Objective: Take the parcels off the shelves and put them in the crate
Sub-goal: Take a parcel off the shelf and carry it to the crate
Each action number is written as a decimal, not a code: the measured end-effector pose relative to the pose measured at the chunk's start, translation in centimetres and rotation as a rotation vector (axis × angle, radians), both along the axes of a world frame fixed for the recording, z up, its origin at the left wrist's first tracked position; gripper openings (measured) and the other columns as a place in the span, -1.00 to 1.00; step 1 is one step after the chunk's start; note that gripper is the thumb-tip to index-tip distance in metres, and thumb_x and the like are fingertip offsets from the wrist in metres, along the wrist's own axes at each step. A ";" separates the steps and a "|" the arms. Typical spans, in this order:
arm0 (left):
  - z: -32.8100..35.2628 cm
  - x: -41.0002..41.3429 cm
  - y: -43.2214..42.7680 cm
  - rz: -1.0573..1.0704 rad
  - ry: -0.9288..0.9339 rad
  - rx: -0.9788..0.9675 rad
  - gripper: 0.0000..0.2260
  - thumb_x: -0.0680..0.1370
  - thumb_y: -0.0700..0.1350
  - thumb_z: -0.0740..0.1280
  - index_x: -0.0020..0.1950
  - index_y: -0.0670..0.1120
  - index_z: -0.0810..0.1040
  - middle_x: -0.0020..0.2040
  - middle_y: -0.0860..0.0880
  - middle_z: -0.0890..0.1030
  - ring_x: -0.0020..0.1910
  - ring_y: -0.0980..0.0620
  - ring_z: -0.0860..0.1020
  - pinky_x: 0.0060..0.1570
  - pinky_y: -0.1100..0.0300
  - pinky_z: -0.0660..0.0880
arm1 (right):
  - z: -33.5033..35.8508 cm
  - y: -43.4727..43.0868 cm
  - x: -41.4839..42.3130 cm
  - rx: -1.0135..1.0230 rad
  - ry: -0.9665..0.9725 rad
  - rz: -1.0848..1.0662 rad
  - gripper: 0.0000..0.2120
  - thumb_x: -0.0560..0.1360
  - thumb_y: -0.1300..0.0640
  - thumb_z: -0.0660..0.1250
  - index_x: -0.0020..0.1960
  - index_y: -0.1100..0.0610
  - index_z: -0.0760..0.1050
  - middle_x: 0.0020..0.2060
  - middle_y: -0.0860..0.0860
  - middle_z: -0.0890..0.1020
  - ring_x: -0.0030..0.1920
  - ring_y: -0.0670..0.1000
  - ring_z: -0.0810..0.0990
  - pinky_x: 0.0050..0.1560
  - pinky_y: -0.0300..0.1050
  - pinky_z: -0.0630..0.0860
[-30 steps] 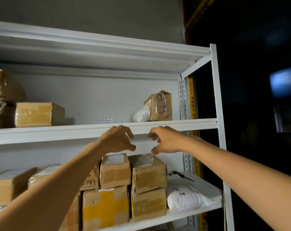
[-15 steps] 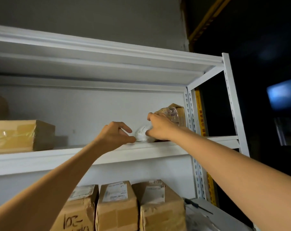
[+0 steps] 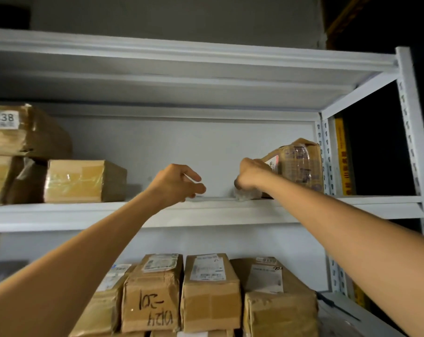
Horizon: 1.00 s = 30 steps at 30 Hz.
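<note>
Two hands: right hand [image 3: 251,175] curls onto the small wrapped parcel [image 3: 245,195]; left hand [image 3: 177,183] is loosely curled and holds nothing.
Parcel's place: on the shelf [image 3: 84,212], touching the taped carton [image 3: 299,164] at its lower left.
Nearer hand: right.
Long axis: hidden, cannot tell.
Writing: "0038" on a brown parcel [image 3: 28,132] far left of the carton.

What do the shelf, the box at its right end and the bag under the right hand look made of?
Shelf: probably painted metal, smooth white with slotted uprights. Box: brown cardboard under glossy clear tape that glints. Bag, gripped by the right hand: apparently thin translucent plastic, crinkled.
</note>
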<state>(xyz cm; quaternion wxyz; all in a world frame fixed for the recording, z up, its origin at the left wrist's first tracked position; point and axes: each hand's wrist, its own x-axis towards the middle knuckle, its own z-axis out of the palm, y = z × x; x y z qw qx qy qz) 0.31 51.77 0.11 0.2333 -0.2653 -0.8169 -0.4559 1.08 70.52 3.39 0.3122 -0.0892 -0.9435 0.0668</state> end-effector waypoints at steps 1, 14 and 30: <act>0.2 -0.2 -0.6 0.004 -0.003 0.008 -0.82 0.45 -0.17 0.48 0.03 -0.13 0.62 -0.12 -0.12 0.68 -0.10 -0.05 0.67 -0.10 0.10 0.58 | 0.3 -0.6 0.3 -0.057 0.005 0.022 -0.82 0.42 0.18 0.40 -0.12 0.19 0.41 -0.05 0.12 0.54 -0.07 0.14 0.57 -0.22 -0.17 0.42; 0.7 -0.7 -3.3 -0.094 -0.067 0.017 -0.92 0.45 -0.24 0.45 -0.08 -0.12 0.63 -0.15 -0.10 0.67 -0.21 -0.01 0.66 -0.20 0.16 0.61 | -0.7 -3.2 1.4 -0.369 0.168 0.030 -0.54 0.43 0.23 0.40 0.28 0.27 0.37 0.21 0.22 0.49 0.22 0.23 0.49 0.07 -0.01 0.43; 1.1 1.4 1.9 -0.396 -0.272 0.734 -0.59 0.48 -0.15 0.47 0.26 -0.28 0.48 0.06 -0.23 0.65 -0.06 -0.19 0.67 -0.07 -0.06 0.63 | -3.8 -4.8 4.6 -1.367 0.334 0.692 -0.72 0.35 0.25 0.50 0.03 0.26 0.55 -0.11 0.13 0.69 -0.12 0.12 0.69 0.04 0.09 0.62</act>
